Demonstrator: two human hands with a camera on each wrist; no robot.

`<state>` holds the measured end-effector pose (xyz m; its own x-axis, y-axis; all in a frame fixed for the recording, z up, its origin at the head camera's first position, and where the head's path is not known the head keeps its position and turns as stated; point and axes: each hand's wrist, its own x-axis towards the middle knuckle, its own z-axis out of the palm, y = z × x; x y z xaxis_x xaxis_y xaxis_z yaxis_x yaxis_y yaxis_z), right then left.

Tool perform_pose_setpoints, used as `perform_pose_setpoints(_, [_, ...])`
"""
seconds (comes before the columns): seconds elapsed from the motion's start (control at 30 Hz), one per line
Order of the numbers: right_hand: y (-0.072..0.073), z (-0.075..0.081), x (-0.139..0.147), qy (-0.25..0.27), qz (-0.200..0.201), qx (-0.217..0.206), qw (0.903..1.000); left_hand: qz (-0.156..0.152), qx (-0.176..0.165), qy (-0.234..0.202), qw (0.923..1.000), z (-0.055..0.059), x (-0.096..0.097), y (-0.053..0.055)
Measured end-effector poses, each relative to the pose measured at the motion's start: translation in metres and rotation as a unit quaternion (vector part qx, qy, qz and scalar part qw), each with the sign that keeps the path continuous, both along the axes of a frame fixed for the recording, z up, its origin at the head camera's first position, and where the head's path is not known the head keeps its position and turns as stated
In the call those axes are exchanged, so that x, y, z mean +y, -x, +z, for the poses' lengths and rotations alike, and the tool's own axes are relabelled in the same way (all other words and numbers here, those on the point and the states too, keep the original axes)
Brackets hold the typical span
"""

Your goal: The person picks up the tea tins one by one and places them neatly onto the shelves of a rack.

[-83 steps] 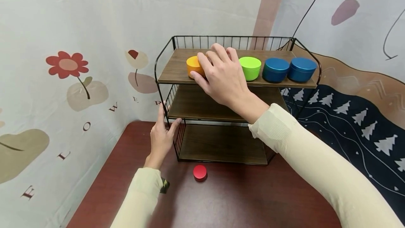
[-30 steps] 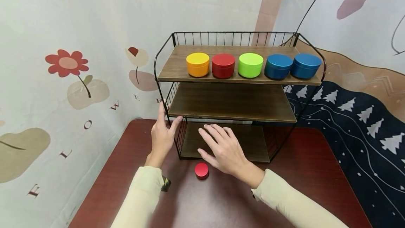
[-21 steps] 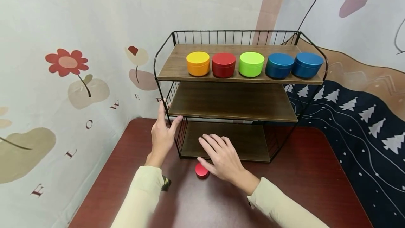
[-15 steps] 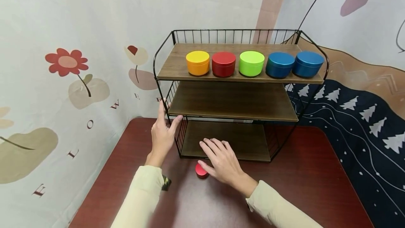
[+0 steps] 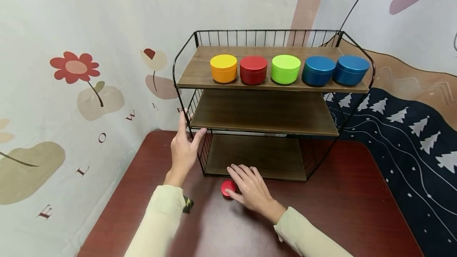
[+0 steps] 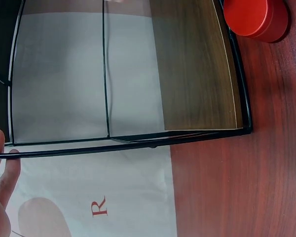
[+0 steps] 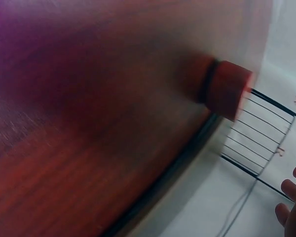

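My left hand [image 5: 183, 152] holds the left side of a three-tier black wire shelf rack [image 5: 264, 110], thumb at the middle shelf's front corner. In the left wrist view its fingers [image 6: 7, 177] lie around a black wire. A small round red tin [image 5: 227, 188] stands on the table just in front of the rack. Over the tin's right side is my right hand [image 5: 250, 187], fingers spread and thumb overlapping the tin in the head view. The right wrist view shows the tin [image 7: 229, 91] apart from the visible fingertips [image 7: 289, 188].
On the top shelf stand a yellow tin [image 5: 223, 69], a red tin [image 5: 253, 70], a green tin [image 5: 285, 70] and two blue tins [image 5: 319, 71] side by side. Printed cloth [image 5: 107, 11] hangs behind the reddish-brown table [image 5: 360, 201].
The right hand has left the yellow tin on the top shelf and come down to the red tin on the table. The left hand has stayed at the rack.
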<state>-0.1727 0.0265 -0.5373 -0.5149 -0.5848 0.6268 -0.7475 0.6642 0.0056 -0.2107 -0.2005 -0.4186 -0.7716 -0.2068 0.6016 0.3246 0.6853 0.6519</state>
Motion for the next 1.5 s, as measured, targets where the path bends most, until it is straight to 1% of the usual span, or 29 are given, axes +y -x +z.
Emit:
perform_pose_setpoints(0.13, [-0.002, -0.011, -0.002, -0.006, -0.003, -0.030, 0.9995, -0.003, -0.005, -0.001, 1.0000, 0.002, 0.001, 0.000])
perform_pose_setpoints(0.23, [-0.003, -0.019, -0.003, -0.009, -0.010, -0.044, 0.9990, -0.004, -0.005, -0.001, 1.0000, 0.003, 0.001, 0.000])
perform_pose_setpoints(0.5, [-0.005, -0.037, -0.005, -0.031, -0.035, -0.083, 0.9954, -0.007, 0.006, 0.005, 0.9999, 0.004, 0.003, 0.003])
perform_pose_setpoints(0.7, [-0.005, -0.047, -0.007, -0.047, -0.045, -0.096, 0.9933, -0.009, 0.002, 0.003, 1.0000, 0.003, 0.003, 0.003])
perform_pose_setpoints(0.9, [-0.006, -0.054, -0.007, -0.065, -0.048, -0.097, 0.9920, -0.010, -0.003, 0.003, 0.9999, 0.004, 0.004, 0.001])
perform_pose_setpoints(1.1, [-0.006, -0.056, -0.007, -0.075, -0.041, -0.098, 0.9915, -0.010, -0.007, 0.001, 0.9999, 0.003, 0.004, 0.000])
perform_pose_setpoints(1.3, [-0.009, -0.052, -0.008, -0.080, -0.030, -0.101, 0.9912, -0.008, -0.003, 0.001, 1.0000, 0.002, 0.002, 0.000])
perform_pose_setpoints(1.5, [-0.013, -0.048, -0.009, -0.086, -0.016, -0.101, 0.9911, -0.015, -0.005, 0.001, 0.9999, 0.000, -0.001, 0.000])
